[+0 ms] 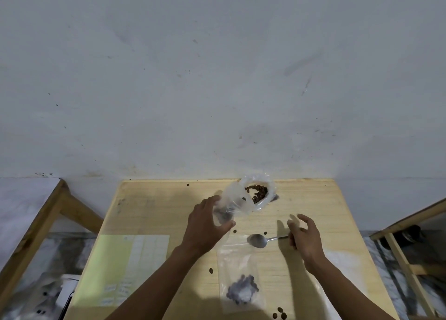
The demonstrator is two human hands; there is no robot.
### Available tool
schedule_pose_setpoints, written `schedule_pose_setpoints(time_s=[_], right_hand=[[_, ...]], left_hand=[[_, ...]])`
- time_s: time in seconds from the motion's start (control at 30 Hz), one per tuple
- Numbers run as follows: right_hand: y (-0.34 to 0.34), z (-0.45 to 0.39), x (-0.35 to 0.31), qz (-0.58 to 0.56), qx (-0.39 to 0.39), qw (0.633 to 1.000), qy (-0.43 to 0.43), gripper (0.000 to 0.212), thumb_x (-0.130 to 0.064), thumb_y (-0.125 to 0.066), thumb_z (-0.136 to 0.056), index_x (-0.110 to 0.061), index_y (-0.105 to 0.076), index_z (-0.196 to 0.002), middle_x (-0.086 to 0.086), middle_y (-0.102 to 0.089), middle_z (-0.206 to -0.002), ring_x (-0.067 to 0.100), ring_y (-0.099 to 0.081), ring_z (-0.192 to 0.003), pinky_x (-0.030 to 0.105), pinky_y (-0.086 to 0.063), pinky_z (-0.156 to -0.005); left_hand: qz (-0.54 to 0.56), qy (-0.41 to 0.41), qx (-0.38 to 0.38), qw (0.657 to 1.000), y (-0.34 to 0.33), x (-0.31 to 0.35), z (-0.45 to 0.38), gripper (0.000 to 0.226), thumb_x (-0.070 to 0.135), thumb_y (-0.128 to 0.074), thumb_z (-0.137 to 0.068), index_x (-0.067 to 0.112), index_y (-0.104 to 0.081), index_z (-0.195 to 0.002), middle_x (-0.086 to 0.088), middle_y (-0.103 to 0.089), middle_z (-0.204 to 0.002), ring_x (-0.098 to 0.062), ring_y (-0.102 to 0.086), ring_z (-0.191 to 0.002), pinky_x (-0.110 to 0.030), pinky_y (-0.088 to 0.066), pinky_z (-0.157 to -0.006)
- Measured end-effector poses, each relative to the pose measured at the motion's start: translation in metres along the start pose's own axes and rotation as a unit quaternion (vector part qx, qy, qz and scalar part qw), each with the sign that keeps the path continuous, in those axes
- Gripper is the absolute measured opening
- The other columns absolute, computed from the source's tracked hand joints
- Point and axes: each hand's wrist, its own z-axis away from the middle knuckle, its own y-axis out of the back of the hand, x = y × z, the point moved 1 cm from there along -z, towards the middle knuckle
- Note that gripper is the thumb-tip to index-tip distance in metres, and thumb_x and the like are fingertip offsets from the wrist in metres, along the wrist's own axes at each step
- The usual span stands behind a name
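Observation:
My left hand (205, 225) grips a small clear plastic bag (229, 206) above the wooden table (149, 208). A few dark beans show in the bag's lower part. Behind it stands a larger open plastic bag of brown coffee beans (258, 193) near the table's far edge. My right hand (305, 237) pinches the handle of a metal spoon (258, 240); its other fingers are spread. The spoon's bowl looks bare and hovers just above the table. A flat clear pouch with some beans inside (242, 288) lies near the front.
A pale green sheet (115, 269) lies on the table's left side. Loose beans (280, 313) are scattered on the wood. Another clear plastic sheet (342, 264) lies at the right. Wooden frames stand left (36, 225) and right (407, 223) of the table. A grey wall rises behind.

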Motion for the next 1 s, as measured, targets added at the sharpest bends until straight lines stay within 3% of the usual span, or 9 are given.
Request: schedule_pose_setpoints(time_s=[0.17,0.27,0.37,0.5,0.6,0.73,0.87,1.0], right_hand=[[-0.035,0.030,-0.059,0.026,-0.167,0.976,0.138,0.030,-0.036,-0.071,-0.086,-0.024,-0.068,-0.114,-0.002,-0.068,-0.087,0.007,-0.063,-0.079,0.020,-0.050,-0.071],[-0.045,0.036,-0.077,0.042,-0.128,0.970,0.201,0.024,-0.032,-0.074,-0.086,-0.026,-0.070,-0.109,-0.008,-0.071,-0.094,0.003,-0.062,-0.085,0.015,-0.048,-0.077],[-0.046,0.032,-0.085,0.027,-0.068,0.972,0.225,0.012,-0.030,-0.071,-0.088,-0.020,-0.073,-0.095,-0.004,-0.072,-0.085,0.006,-0.059,-0.075,0.025,-0.049,-0.073],[-0.043,0.031,-0.094,0.020,-0.073,0.970,0.230,0.005,-0.021,-0.070,-0.089,-0.020,-0.075,-0.090,-0.006,-0.074,-0.086,0.013,-0.061,-0.077,0.030,-0.049,-0.074],[-0.040,0.031,-0.101,0.028,-0.104,0.969,0.223,0.008,-0.015,-0.069,-0.089,-0.017,-0.074,-0.083,-0.005,-0.075,-0.085,0.014,-0.063,-0.079,0.027,-0.049,-0.075],[-0.032,0.027,-0.111,0.071,-0.123,0.963,0.230,0.012,-0.018,-0.068,-0.090,-0.015,-0.072,-0.079,-0.001,-0.069,-0.076,0.011,-0.059,-0.074,0.028,-0.047,-0.074],[-0.029,0.030,-0.118,0.130,-0.107,0.950,0.263,0.013,-0.020,-0.065,-0.093,-0.019,-0.068,-0.080,-0.008,-0.066,-0.077,0.001,-0.054,-0.068,0.012,-0.040,-0.064],[-0.027,0.034,-0.123,0.184,-0.105,0.923,0.322,0.009,-0.018,-0.064,-0.094,-0.019,-0.066,-0.085,-0.010,-0.068,-0.087,0.000,-0.056,-0.081,0.010,-0.039,-0.065]], left_hand=[[-0.009,-0.048,0.010,0.999,-0.007,0.020,-0.004,0.076,0.048,-0.079,-0.073,0.022,-0.046,-0.136,0.005,-0.058,-0.128,-0.016,-0.052,-0.115,-0.031,-0.042,-0.097],[0.011,-0.059,0.010,0.998,-0.009,0.030,-0.008,0.076,0.052,-0.079,-0.071,0.022,-0.047,-0.134,0.007,-0.058,-0.129,-0.014,-0.053,-0.115,-0.032,-0.043,-0.099],[0.053,-0.045,0.009,0.998,-0.003,0.034,-0.011,0.069,0.058,-0.070,-0.074,0.024,-0.050,-0.131,0.009,-0.060,-0.126,-0.011,-0.055,-0.113,-0.032,-0.046,-0.098],[0.083,-0.054,0.046,0.994,0.010,0.035,-0.016,0.025,0.018,-0.066,-0.090,0.019,-0.062,-0.114,0.014,-0.067,-0.107,0.000,-0.062,-0.095,-0.025,-0.051,-0.087],[0.069,-0.062,0.062,0.994,0.018,0.033,-0.020,0.014,0.009,-0.066,-0.089,0.016,-0.069,-0.101,0.013,-0.070,-0.096,0.006,-0.060,-0.085,-0.007,-0.043,-0.077],[0.068,-0.073,0.054,0.994,0.028,0.034,-0.022,0.007,0.011,-0.068,-0.089,0.014,-0.071,-0.094,0.011,-0.070,-0.091,0.007,-0.060,-0.081,0.000,-0.038,-0.073],[0.074,-0.087,0.034,0.993,0.030,0.038,-0.019,0.013,0.015,-0.072,-0.086,0.022,-0.068,-0.096,0.013,-0.070,-0.087,0.001,-0.062,-0.080,-0.003,-0.040,-0.073],[0.129,-0.078,0.036,0.988,0.039,0.050,-0.020,0.014,0.018,-0.074,-0.083,0.024,-0.066,-0.092,0.015,-0.067,-0.079,-0.003,-0.061,-0.079,-0.007,-0.042,-0.073]])
